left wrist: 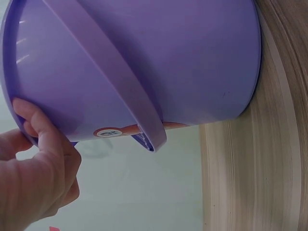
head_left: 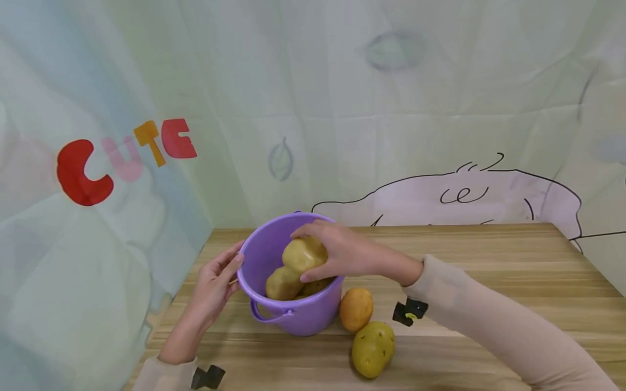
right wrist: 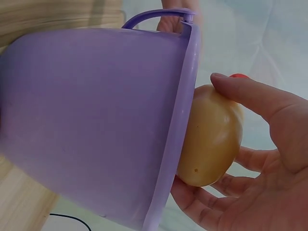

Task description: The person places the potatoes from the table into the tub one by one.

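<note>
Visibly, the left hand [head_left: 212, 285] was clamped on the rim of the purple bucket [head_left: 310, 319], which stood on the tabletop [head_left: 494, 245]. The right hand [head_left: 344, 248] was clamped on a pale potato [head_left: 304, 255], thumb and fingers round it, at the bucket's mouth above other potatoes [head_left: 282, 284] inside. An orange fruit [head_left: 356, 309] lay just beside the bucket; a spotted potato [head_left: 373, 350] lay next to it.

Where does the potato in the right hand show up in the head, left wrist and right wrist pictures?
Head: the potato is below centre, in the right hand, at the mouth of the purple bucket.
Left wrist: not in it.
Right wrist: right of centre, between the purple bucket and the right hand.
Shared landmark: the purple bucket, in all three.
</note>
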Available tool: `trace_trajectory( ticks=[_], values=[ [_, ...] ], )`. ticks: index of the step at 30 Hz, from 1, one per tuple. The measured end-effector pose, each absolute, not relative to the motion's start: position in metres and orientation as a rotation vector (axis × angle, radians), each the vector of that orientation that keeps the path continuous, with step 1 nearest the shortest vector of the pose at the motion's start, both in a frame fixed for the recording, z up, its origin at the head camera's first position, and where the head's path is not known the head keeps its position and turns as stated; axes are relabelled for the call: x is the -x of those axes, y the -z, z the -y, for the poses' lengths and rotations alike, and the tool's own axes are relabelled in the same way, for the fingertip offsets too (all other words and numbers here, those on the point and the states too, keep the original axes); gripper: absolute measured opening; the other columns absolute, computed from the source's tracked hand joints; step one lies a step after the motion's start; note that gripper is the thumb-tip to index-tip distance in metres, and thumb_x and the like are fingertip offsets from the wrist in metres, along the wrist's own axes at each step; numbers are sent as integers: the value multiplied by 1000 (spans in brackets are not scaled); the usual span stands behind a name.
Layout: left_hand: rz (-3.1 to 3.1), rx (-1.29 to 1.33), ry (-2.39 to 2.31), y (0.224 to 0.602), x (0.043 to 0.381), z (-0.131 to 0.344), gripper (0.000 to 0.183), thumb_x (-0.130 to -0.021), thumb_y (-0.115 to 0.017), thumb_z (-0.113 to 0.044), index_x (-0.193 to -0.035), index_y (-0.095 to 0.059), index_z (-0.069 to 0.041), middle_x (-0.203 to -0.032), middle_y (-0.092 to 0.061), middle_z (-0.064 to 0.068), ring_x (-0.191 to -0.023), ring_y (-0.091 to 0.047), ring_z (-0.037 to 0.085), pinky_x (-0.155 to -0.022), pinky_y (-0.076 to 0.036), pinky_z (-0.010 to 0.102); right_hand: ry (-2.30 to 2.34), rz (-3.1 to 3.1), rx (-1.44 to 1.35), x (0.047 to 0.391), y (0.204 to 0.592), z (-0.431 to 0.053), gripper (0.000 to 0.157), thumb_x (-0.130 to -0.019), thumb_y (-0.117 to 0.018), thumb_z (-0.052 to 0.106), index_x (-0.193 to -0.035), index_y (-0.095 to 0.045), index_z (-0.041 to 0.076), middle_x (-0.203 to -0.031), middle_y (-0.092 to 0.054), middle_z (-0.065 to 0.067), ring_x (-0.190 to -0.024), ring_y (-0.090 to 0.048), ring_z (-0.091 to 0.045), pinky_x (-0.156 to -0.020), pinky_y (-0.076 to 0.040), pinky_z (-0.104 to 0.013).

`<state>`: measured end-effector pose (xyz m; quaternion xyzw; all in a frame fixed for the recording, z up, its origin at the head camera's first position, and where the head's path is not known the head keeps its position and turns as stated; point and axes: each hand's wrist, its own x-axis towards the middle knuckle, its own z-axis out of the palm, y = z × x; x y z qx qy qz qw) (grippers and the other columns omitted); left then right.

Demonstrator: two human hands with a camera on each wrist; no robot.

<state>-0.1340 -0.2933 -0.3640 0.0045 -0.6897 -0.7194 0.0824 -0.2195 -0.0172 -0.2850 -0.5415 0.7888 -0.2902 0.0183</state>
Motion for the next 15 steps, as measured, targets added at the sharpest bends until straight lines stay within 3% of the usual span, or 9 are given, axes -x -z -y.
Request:
trace_trajectory(
  ticks=[3,9,15],
  values=[
    [2059,-12,2150,364,134,294,51,-107,-49,-16,-150,-34,8,-109,-61,1,-91,-65,10,-76,-58,18,876,-2454,1708,220,287,19,65,-82,-84,32,-132,-57,1,-130,-61,-9,-123,-52,-25,-102,-47,-36],
    [2057,-4,2158,365,135,295,51,-107,-49,-16,-150,-34,7,-111,-61,3,-92,-65,11,-76,-58,19,871,-2450,1676,222,288,19,63,-84,-82,31,-133,-56,0,-118,-64,-10,-110,-57,-22,-92,-52,-34],
    [2052,21,2160,365,135,296,51,-107,-48,-15,-150,-33,8,-111,-61,4,-93,-65,11,-77,-58,19,917,-2433,1639,223,288,14,54,-86,-80,26,-128,-59,-1,-119,-64,-10,-110,-59,-22,-92,-53,-35]
  ],
)
